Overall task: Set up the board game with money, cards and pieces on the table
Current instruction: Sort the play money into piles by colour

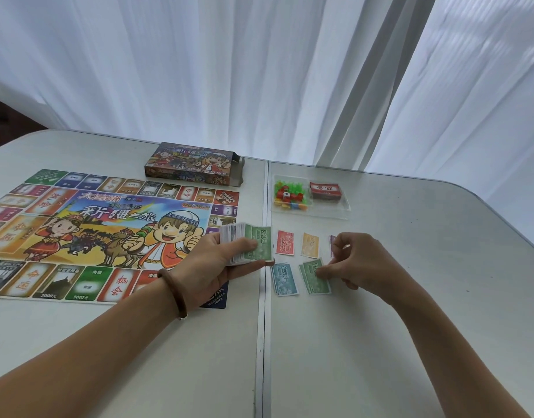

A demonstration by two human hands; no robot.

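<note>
The colourful game board (102, 233) lies flat on the left half of the table. My left hand (220, 267) grips a thick stack of play money (247, 244) with a green 500 note on top, held over the board's right edge. My right hand (356, 260) pinches a green 500 note (315, 277) that lies on a small green pile. Beside it sit a blue 1000 pile (285, 279), a red 10000 note (285, 242), a yellow note (310, 245) and a purple note (332, 245) partly hidden by my fingers.
The open game box (193, 164) stands behind the board. A clear plastic tray (341, 211) at the back right holds small coloured pieces (289, 196) and a red card deck (325, 191). A seam (264, 327) splits the white table. Curtains hang behind.
</note>
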